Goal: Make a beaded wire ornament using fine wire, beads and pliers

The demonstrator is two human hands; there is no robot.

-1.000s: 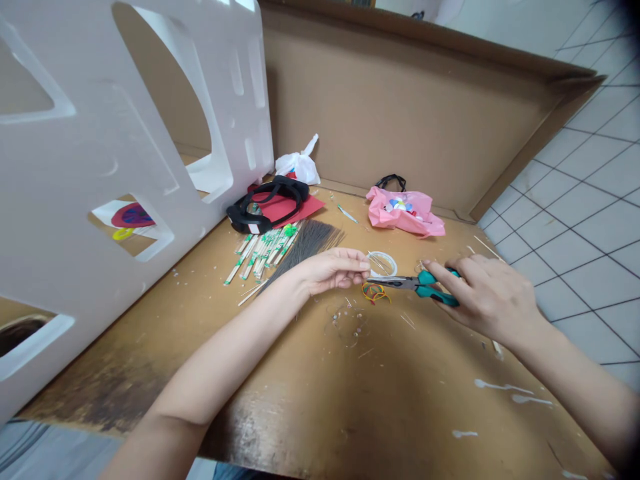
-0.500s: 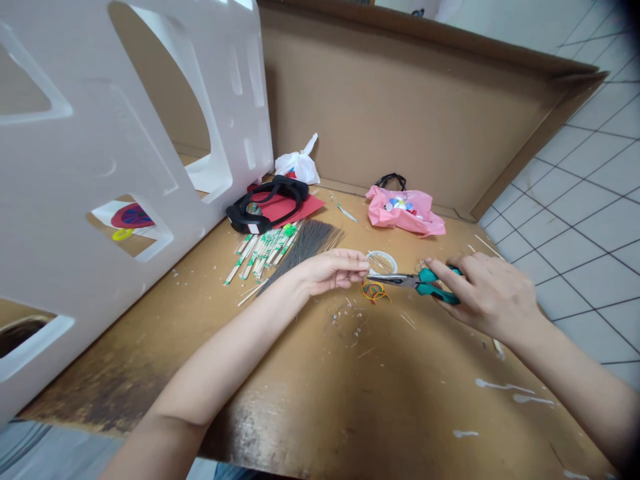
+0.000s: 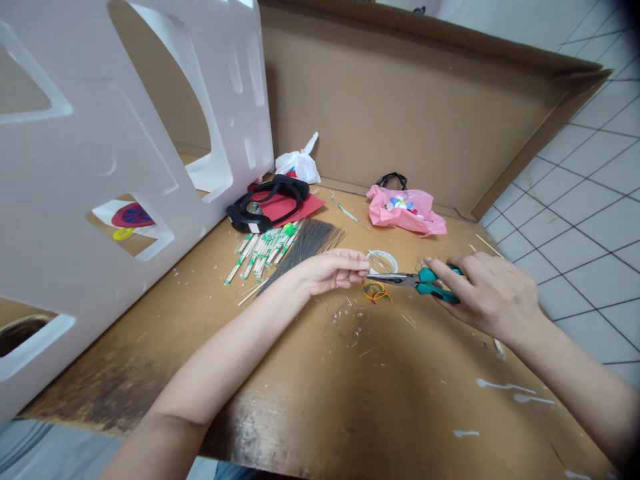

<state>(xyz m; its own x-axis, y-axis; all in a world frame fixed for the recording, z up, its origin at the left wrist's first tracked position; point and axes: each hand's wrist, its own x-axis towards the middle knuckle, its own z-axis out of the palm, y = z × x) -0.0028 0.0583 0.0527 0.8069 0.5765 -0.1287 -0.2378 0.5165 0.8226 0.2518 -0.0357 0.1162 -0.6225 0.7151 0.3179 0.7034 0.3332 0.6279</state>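
My right hand point(image 3: 493, 293) is closed round the green handles of a pair of needle-nose pliers point(image 3: 407, 280), whose jaws point left and look closed. The tips of the jaws meet the fingertips of my left hand point(image 3: 343, 270), which is pinched closed. Whatever lies between those fingertips is too small to make out. Just behind the jaws is a white ring point(image 3: 393, 257) with thin pieces in it. Below them lie yellow and orange bands point(image 3: 374, 291) and a thin loop with small beads point(image 3: 345, 320).
A bundle of grey wires point(image 3: 313, 243) and paper-wrapped chopsticks point(image 3: 257, 257) lie left, near a black headset strap point(image 3: 270, 207) on red paper. Behind stand a white bag point(image 3: 299, 165) and a pink bag point(image 3: 425, 213). A white plastic panel point(image 3: 125, 147) rises at left, a cardboard wall point(image 3: 400, 100) at the back.
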